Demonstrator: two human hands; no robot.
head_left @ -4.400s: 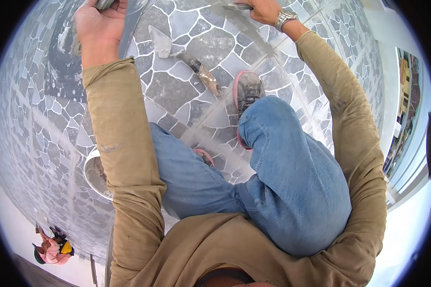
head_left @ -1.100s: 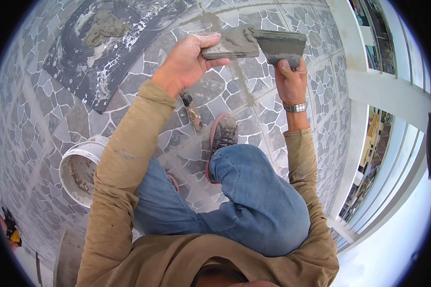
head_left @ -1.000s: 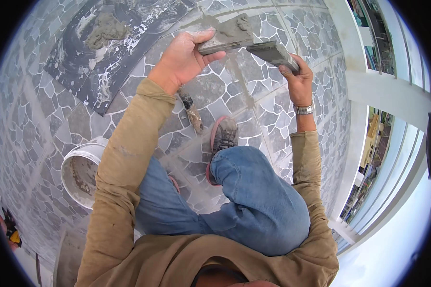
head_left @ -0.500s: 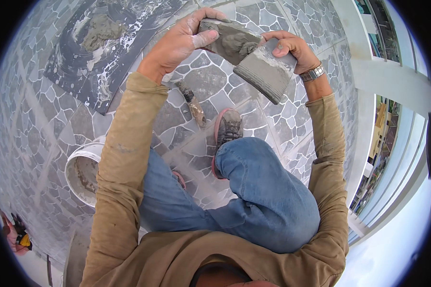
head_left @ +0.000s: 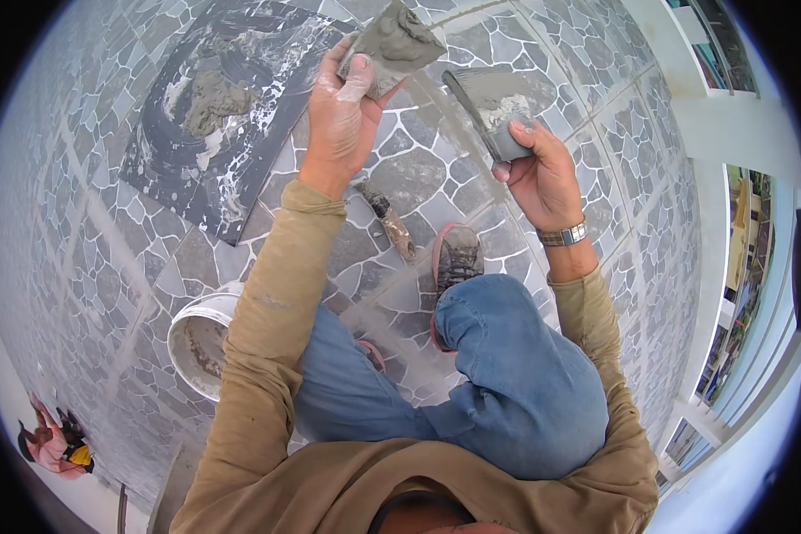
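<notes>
My left hand [head_left: 340,120] grips a small flat board [head_left: 396,40] topped with wet grey mortar, at the top centre. My right hand [head_left: 547,173] holds a flat float [head_left: 494,107] coated in grey mortar, tilted and apart from the board. Below them a mortar-caked trowel [head_left: 389,220] lies on the crazy-paving tiles [head_left: 400,169], beside my shoe [head_left: 458,249]. To the upper left a dark sheet [head_left: 165,151] bears a mortar pile [head_left: 214,107] and white smears.
A white bucket [head_left: 200,347] with residue stands beside my left forearm. A person [head_left: 53,445] in pink is at the far lower left. A white railing [head_left: 703,169] runs along the right, with structures beyond it.
The float and board, overlapping half a second ago, are now apart. My left hand has raised the board; my right hand has moved lower with the float turned.
</notes>
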